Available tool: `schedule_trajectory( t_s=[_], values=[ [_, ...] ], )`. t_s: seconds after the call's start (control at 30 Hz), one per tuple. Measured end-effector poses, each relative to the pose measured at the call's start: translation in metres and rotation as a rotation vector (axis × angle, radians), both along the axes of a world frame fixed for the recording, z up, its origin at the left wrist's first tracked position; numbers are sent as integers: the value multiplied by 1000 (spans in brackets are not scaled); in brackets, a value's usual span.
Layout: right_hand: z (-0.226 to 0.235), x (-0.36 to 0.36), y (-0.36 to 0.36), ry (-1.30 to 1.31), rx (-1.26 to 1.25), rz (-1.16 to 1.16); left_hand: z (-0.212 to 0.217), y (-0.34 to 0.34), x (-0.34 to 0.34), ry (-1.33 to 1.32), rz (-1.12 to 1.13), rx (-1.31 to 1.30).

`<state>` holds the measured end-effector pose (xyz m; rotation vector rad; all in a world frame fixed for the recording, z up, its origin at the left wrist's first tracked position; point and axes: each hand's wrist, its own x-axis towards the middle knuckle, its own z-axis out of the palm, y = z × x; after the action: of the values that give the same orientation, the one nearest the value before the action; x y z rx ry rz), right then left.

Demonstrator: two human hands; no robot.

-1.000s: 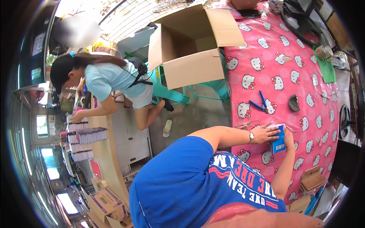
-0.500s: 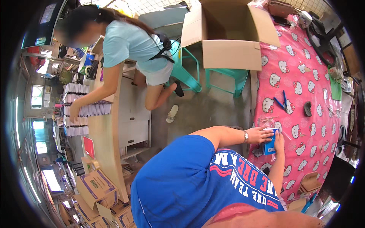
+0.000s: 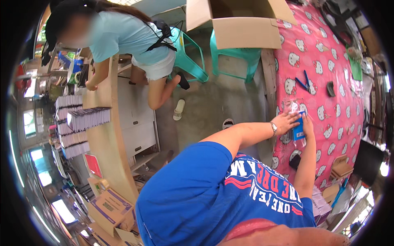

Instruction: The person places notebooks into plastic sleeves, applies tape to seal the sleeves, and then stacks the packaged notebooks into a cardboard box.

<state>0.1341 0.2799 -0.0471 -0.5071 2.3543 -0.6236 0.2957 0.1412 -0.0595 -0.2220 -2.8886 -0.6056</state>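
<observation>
A flat blue pack (image 3: 299, 132) in clear plastic film is between my hands, over the pink cartoon-print table cover (image 3: 324, 110). My left hand (image 3: 286, 123), with a watch at the wrist, lies across the pack's far left part, its fingers over the top. My right hand (image 3: 307, 125) grips the right edge. Crinkled clear film (image 3: 292, 105) shows beyond the fingers, and more hangs below the blue face. Both thumbs are mostly hidden. Blue-handled pliers (image 3: 303, 82) lie open farther off on the cover, with a small dark object (image 3: 330, 89) to their right.
An open cardboard box (image 3: 246, 33) rests on a green stool (image 3: 238, 61). At the left, a co-worker in a light blue shirt (image 3: 127, 37) leans over a wooden table (image 3: 104, 135) with stacked booklets (image 3: 88, 119). Cartons (image 3: 111, 211) sit at lower left; a slipper (image 3: 178, 110) lies on the floor.
The view has shifted, so surroundings sit higher. Clear film now shows below the blue pack, still in both my hands. The co-worker's hand has moved from the booklets to farther along the table.
</observation>
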Motion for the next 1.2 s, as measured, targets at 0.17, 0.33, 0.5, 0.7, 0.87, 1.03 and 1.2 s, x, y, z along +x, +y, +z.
schedule_trajectory(
  t_s=[0.17,0.33,0.5,0.7,0.87,1.03,1.2],
  values=[
    [-12,-2,7,-53,-46,-40,9,0,9,-38,-23,21],
    [-10,6,-1,40,-77,59,-2,3,14,-44,16,-28],
    [-17,1,0,14,38,43,-16,7,14,114,71,-169],
    [-9,4,0,58,25,61,1,4,11,10,-50,-58],
    [-3,21,-10,104,-33,66,-6,10,16,-4,5,-172],
    [2,28,-14,182,-36,56,-6,15,12,-87,4,-224],
    [2,-14,1,66,57,56,1,15,11,-116,-1,-221]
  ],
)
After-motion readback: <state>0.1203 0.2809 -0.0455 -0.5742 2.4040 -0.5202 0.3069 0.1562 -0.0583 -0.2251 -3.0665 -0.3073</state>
